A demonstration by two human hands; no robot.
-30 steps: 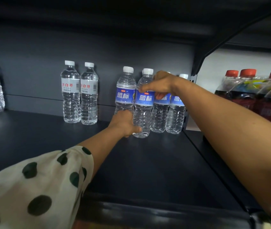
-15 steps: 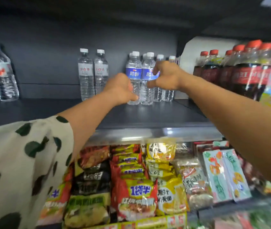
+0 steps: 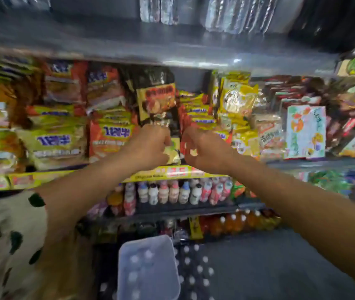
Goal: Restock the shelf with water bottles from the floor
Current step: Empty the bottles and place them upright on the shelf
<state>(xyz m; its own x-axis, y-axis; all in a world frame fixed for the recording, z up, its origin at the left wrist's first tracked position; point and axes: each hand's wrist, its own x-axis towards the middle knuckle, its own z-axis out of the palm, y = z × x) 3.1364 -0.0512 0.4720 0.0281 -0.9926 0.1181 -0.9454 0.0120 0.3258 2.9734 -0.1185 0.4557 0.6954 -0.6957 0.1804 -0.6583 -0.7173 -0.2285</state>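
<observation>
— What has shifted since half a second ago?

— The view has dropped. The top shelf (image 3: 172, 46) with the water bottles on the shelf (image 3: 235, 16) has slid up to twelve o'clock, and only their lower bodies show now. Both hands have come back off those bottles and hang in mid-frame before the snack shelf.

— How are the hands?

— The left hand (image 3: 150, 146) has its fingers loosely curled, the right hand (image 3: 204, 150) likewise, with gaps of light between the fingers. Neither holds anything that I can see, though motion blur softens both. They sit close together, not touching.

— What lies behind them?

— Instant noodle packets (image 3: 107, 135), orange and yellow, stacked across the shelf from nine o'clock to three o'clock. A yellow price strip (image 3: 172, 173) runs along that shelf's front edge, just under the hands.

— And lower down?

— A row of small yogurt drink bottles (image 3: 172, 191) below the strip, then orange drink bottles (image 3: 237, 224) toward four o'clock. At six o'clock, on the floor, stands a shrink-wrapped pack of water bottles (image 3: 148, 269), white caps showing through the film. More loose white caps (image 3: 196, 269) show just right of it.

— The sleeve?

— A cream sleeve with dark dots (image 3: 9, 245) at eight o'clock.
</observation>
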